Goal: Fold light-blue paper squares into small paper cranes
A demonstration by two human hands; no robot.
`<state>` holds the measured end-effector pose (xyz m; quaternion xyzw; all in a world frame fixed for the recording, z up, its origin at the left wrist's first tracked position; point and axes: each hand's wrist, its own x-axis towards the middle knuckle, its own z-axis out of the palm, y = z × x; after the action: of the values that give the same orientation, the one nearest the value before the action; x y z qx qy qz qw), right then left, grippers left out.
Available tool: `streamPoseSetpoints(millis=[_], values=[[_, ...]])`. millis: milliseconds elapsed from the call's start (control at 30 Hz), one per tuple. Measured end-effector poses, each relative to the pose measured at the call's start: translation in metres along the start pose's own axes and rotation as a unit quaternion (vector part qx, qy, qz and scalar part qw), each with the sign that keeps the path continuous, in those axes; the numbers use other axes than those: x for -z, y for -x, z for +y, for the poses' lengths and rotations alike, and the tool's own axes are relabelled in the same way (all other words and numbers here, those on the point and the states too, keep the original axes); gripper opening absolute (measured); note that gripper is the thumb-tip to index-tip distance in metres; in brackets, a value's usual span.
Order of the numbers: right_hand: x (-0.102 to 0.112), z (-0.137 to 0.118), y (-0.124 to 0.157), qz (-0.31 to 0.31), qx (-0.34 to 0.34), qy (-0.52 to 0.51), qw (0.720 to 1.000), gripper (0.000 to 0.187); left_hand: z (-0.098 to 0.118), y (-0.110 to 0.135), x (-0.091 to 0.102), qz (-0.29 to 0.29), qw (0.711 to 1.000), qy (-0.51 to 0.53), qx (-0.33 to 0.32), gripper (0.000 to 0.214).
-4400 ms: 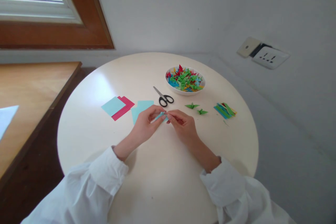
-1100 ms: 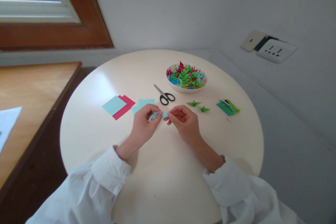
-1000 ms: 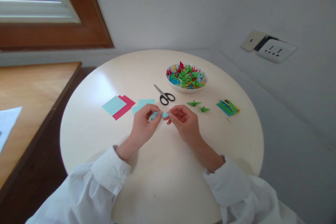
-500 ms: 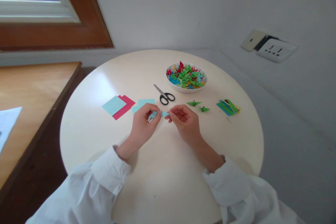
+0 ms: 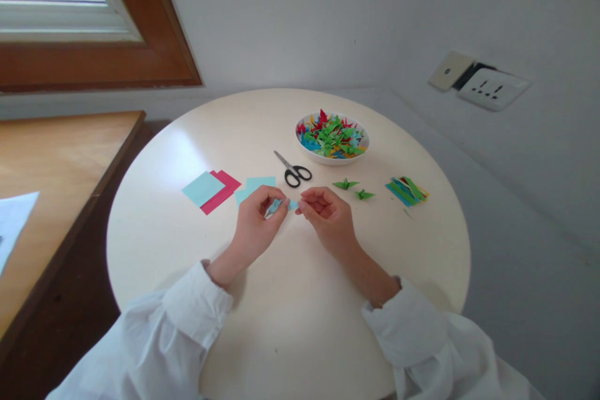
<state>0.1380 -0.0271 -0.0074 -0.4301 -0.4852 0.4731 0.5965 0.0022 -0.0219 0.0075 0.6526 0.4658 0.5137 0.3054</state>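
A small folded piece of light blue paper [image 5: 293,205] is pinched between my two hands above the middle of the table. My left hand [image 5: 259,215] grips its left part between thumb and fingers, which partly hide it. The thumb and forefinger of my right hand [image 5: 330,219] close on its right tip. Just behind my left hand lie light blue paper squares [image 5: 261,183]. Two green paper cranes [image 5: 345,184] rest beyond my right hand. Black-handled scissors [image 5: 293,170] lie behind both hands, blades pointing away to the left.
A white bowl [image 5: 332,161] heaped with colourful paper cranes stands at the back of the round table [image 5: 300,337]. Light blue and red paper squares [image 5: 205,189] lie at left, coloured paper strips [image 5: 407,191] at right. A wooden desk [image 5: 60,156] is off to the left.
My right hand has shifted very slightly left, toward my left hand, along the light blue paper. Everything else looks the same.
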Motion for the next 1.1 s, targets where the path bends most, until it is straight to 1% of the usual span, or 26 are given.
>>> streamPoseSetpoints(millis=[167, 333, 500, 633, 733, 967, 1100], values=[[0.0014, 0.0016, 0.0007, -0.025, -0.002, 0.008, 1.0, 0.019, 0.0023, 0.0006, -0.0006, -0.021, 0.999, 0.012, 0.021, 0.006], [0.0014, 0.0027, -0.0006, -0.017, 0.008, 0.004, 1.0, 0.019, 0.003, 0.0007, 0.0002, -0.065, 0.996, 0.058, 0.034, 0.012], [0.0001, 0.0028, -0.001, -0.012, -0.01, -0.011, 1.0, 0.022, 0.0035, 0.0012, 0.0004, -0.09, 0.994, 0.037, 0.038, 0.02], [0.0, 0.0012, -0.0012, -0.007, -0.015, -0.01, 1.0, 0.021, 0.0011, 0.0026, 0.0001, -0.112, 0.991, 0.064, 0.037, 0.026], [-0.0001, 0.0008, -0.0019, -0.007, -0.023, -0.023, 0.999, 0.023, -0.0015, 0.0035, 0.0, -0.126, 0.989, 0.062, 0.041, 0.03], [0.0007, 0.0025, -0.0007, -0.01, -0.006, 0.012, 1.0, 0.024, -0.0038, 0.0037, 0.0003, -0.139, 0.99, 0.022, 0.031, 0.031], [0.0011, 0.0027, -0.0014, -0.004, -0.002, 0.024, 1.0, 0.026, -0.0053, 0.0027, 0.0002, -0.131, 0.991, 0.036, 0.016, 0.03]])
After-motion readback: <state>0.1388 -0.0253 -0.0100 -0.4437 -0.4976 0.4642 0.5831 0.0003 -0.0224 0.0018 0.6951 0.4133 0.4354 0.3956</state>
